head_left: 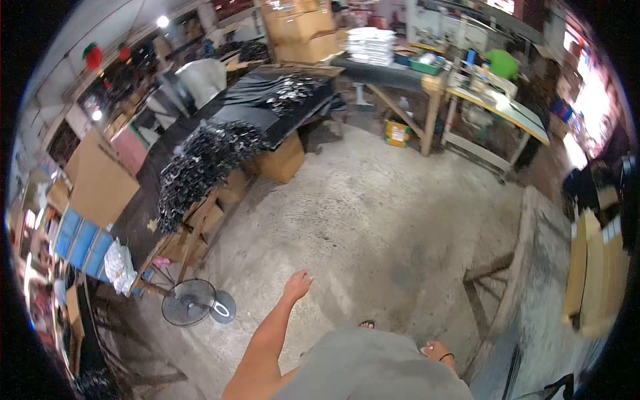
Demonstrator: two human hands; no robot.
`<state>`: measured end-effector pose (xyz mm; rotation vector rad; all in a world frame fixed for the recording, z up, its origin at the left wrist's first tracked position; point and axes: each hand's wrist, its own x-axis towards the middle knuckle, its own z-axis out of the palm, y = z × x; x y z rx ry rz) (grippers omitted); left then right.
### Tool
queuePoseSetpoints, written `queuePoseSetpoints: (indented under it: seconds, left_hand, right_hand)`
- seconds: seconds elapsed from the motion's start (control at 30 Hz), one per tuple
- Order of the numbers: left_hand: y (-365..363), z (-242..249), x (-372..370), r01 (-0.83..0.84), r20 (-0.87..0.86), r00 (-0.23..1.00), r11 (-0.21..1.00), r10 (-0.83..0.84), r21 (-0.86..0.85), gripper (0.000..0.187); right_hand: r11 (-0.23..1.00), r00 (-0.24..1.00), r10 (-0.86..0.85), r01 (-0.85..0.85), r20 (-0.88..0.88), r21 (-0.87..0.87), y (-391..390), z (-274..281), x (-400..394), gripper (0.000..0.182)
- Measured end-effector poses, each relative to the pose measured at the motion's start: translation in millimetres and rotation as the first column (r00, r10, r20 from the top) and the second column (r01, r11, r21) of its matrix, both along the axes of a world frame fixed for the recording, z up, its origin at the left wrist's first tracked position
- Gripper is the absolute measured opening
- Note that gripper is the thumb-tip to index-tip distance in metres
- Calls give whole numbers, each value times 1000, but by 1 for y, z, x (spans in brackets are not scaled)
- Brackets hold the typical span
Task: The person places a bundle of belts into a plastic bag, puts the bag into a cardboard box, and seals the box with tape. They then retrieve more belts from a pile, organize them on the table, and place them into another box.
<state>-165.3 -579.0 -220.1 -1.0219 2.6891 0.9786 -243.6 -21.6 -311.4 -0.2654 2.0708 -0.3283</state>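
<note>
My left hand (298,285) hangs out in front of my body above the concrete floor, its fingers loosely apart with nothing visible in them. Low at my right side is my right hand (438,351), with a dark band round the wrist. Its fingers are curled, and a small pale patch shows at them that I cannot make out. Neither hand touches a table. Nearest to the left hand, though well apart from it, a round fan (190,302) stands on the floor.
A long dark table (143,200) on the left bears a heap of black shiny pieces (207,160). Cardboard boxes (283,160) sit beneath it. A sewing table (500,110) stands at the back right near a person in green (501,65). Another table (553,287) edges the right side.
</note>
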Motion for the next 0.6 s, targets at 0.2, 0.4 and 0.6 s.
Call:
queuePoseSetpoints:
  seconds: [0.2, 0.4, 0.6]
  left_hand:
    - [-4, -6, -15, -189, -43, 978, 959, 202, 211, 47]
    - [-60, 22, -135, -100, -199, 961, 908, 195, 407, 41]
    - [-157, 56, -201, -149, -96, 980, 961, 176, 234, 41]
  right_hand:
    - [957, 953, -272, 252, -135, -145, -143, 96, -145, 52]
    - [996, 990, -88, 88, -109, -1, -242, 58, -269, 53]
    - [962, 977, 214, -210, -7, 176, -380, 70, -400, 36]
